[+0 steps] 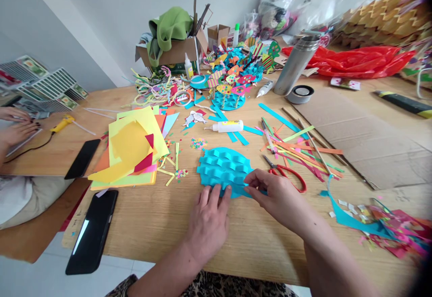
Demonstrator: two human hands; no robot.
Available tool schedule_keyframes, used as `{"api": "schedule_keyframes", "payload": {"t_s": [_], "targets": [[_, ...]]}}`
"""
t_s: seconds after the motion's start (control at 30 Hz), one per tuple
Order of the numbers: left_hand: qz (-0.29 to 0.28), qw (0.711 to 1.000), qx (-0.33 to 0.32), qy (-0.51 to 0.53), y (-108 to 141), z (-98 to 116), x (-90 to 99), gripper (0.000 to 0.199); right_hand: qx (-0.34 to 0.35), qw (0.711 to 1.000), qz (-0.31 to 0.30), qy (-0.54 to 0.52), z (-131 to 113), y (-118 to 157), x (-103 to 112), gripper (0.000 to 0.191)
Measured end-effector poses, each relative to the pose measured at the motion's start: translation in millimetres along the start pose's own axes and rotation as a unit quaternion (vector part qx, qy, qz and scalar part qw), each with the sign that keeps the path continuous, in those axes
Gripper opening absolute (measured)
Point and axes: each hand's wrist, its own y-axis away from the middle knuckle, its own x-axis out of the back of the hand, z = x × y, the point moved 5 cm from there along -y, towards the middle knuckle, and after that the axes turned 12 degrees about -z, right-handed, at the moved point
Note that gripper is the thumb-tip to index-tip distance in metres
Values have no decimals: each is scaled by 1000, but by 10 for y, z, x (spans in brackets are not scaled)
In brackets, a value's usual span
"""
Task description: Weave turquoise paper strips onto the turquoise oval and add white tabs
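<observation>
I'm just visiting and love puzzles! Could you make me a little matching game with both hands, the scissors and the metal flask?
Column one:
1. Scissors
2. Left hand
3. Flask
4. Right hand

Column two:
A. Resting at the near edge of the blue paper
B. Silver-coloured
C. Pinching at the right side of the blue paper
D. Red-handled

Right pairs: 1-D, 2-A, 3-B, 4-C

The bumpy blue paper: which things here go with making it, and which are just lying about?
Likely for the job:
bumpy blue paper, touched by the left hand and right hand
loose blue strips
white squeeze bottle, perhaps glue
red-handled scissors

Likely just lying about:
two black phones
steel flask
red plastic bag
</observation>
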Motion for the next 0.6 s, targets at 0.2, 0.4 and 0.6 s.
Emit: {"api": "schedule_keyframes", "payload": {"t_s": [0.2,0.4,0.6], "targets": [[-3,1000,1,1,-2,-7,2,63,-40,998,-20,53,36,37,18,12],[1,1000,1,4,-4,-13,4,64,-57,997,-26,51,40,65,49,18],[9,1000,-1,14,2,-14,12,67,-54,996,-45,-47,75,67,6,19]]}}
